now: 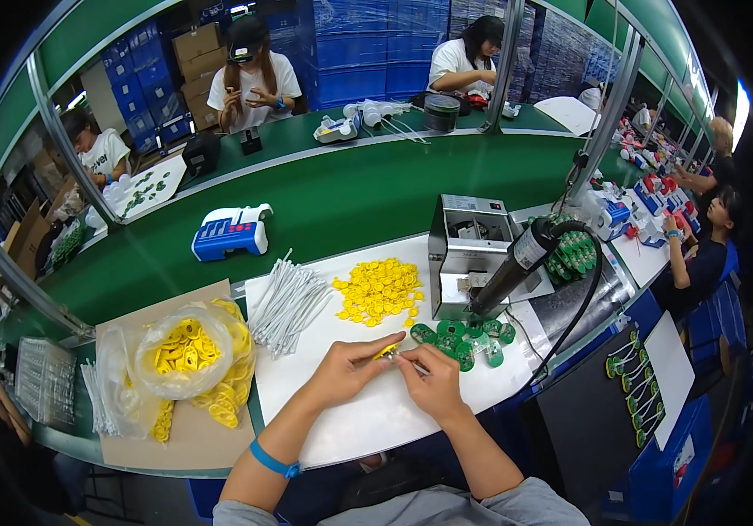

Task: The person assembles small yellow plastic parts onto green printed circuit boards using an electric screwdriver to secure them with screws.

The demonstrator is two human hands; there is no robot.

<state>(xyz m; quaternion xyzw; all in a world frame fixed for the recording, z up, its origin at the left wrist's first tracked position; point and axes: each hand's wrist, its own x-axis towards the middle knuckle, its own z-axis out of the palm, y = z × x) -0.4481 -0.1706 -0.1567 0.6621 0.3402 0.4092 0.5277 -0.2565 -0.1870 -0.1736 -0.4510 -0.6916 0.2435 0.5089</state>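
My left hand (346,373), with a blue band on its wrist, pinches a small yellow plastic part (386,351) above the white sheet (341,421). My right hand (433,381) meets it there, its fingers closed around a thin pale piece whose kind I cannot make out. Just beyond both hands lies a heap of yellow plastic parts (379,289). Round green circuit boards (464,340) spread out to the right of my fingers. A bundle of white cables (289,307) rests left of the yellow heap.
A metal machine (464,254) stands behind the boards, with a black cylindrical tool (512,267) hanging in front. At left, a plastic bag (185,351) holds yellow parts. A blue-and-white plastic housing (231,233) sits farther back. Several people work around the green benches.
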